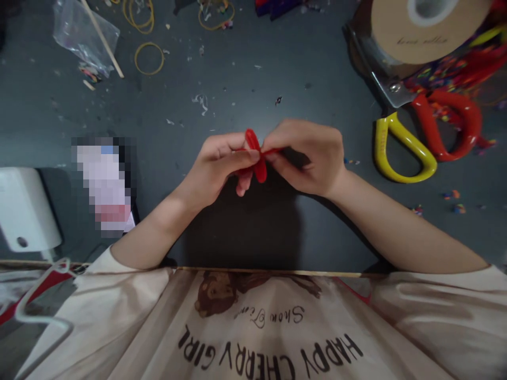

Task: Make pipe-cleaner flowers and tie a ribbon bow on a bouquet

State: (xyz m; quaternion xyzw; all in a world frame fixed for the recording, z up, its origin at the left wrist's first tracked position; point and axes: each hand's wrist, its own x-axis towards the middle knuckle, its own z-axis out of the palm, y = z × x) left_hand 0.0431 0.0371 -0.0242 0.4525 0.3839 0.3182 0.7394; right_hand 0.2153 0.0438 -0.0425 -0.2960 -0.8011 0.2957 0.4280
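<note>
A small red bow [260, 171] is held over the near middle of the table, one loop pointing up and one down; I cannot tell whether it is ribbon or another soft strip. My left hand [222, 166] pinches its middle between thumb and forefinger, the other fingers curled behind. From the right, my right hand [312, 155] pinches at the same spot, with a thin red end showing between its thumb and fingers. Part of the bow is covered by the fingertips of both hands.
Scissors [396, 95] with red and yellow handles lie at right, beside a ribbon spool [415, 42] and colourful scraps. Rubber bands [149, 58], a plastic bag [81, 31] and a stick [103, 39] lie back left. A blurred-out phone-like object [105, 184] and white power bank [27, 208] sit left.
</note>
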